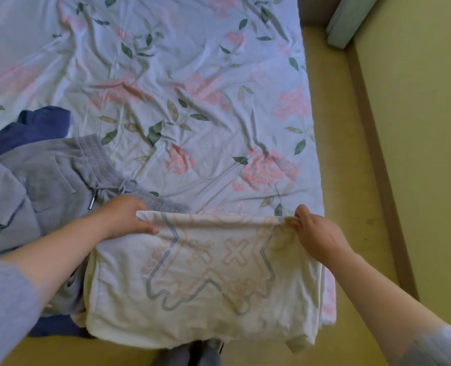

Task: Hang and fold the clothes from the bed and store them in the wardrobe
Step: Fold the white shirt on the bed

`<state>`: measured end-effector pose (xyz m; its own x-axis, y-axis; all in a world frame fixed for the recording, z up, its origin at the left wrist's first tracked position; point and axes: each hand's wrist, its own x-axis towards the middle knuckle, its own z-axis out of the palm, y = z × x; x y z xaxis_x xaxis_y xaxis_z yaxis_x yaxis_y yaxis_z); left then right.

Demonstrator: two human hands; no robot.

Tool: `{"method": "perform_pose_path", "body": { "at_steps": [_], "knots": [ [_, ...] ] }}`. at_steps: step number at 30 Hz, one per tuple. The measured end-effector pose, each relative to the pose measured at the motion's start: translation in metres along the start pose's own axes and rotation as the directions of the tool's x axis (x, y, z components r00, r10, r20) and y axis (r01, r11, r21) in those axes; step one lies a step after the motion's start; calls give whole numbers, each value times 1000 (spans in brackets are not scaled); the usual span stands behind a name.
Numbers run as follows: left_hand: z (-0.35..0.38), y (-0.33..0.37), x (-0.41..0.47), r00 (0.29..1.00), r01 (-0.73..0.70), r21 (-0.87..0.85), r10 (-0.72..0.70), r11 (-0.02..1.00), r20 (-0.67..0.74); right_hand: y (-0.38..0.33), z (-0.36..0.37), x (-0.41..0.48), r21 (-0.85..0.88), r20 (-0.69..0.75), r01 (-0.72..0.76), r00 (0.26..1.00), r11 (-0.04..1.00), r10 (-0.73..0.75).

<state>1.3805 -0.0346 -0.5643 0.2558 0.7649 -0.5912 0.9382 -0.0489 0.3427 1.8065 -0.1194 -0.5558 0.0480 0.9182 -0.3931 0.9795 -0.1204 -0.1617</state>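
Your left grip [125, 217] and right grip [315, 231] are both pinched shut on the far folded edge of the white printed top [192, 299], one at each end, so the fold line runs left-right between them. The top's at the near edge of the bed [192, 75]. Grey joggers [47, 180] and a blue garment [42, 122] are piled on its left; yellowish floor [417, 128] off the bed's right edge.
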Motion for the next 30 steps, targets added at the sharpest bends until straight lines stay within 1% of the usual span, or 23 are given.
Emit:
{"method": "perform_pose_path", "body": {
  "at_steps": [5, 11, 15, 19, 22, 26, 28, 30],
  "knots": [
    [-45, 10, 25, 997, -47, 12, 48, 999, -68, -10, -38, 33, -30, -80, 0, 997, 1000, -3],
    [-81, 15, 62, 986, -51, 42, 57, 998, -155, -20, -68, 77, -65, -116, -32, 993, 997, 24],
    [-98, 19, 90, 978, -18, 28, 23, 999, -208, -17, -79, 110, -73, -150, -31, 988, 997, 20],
    [-118, 30, 120, 969, -11, 48, 22, 999, -247, -12, -88, 153, -55, -161, -41, 986, 998, 32],
    [-127, 37, 146, 959, 23, 60, -5, 998, -285, -6, -88, 184, -36, -161, -38, 987, 999, 31],
    [-128, 43, 177, 951, 81, 90, -50, 993, -305, 2, -85, 217, -62, -161, -33, 987, 998, 23],
    [-128, 46, 189, 943, 98, 98, -61, 990, -326, 5, -84, 230, -77, -173, -52, 984, 996, 38],
    [-127, 51, 199, 923, 96, 136, -37, 986, -382, 6, -82, 238, -90, -210, -88, 975, 992, 67]
  ]
}}
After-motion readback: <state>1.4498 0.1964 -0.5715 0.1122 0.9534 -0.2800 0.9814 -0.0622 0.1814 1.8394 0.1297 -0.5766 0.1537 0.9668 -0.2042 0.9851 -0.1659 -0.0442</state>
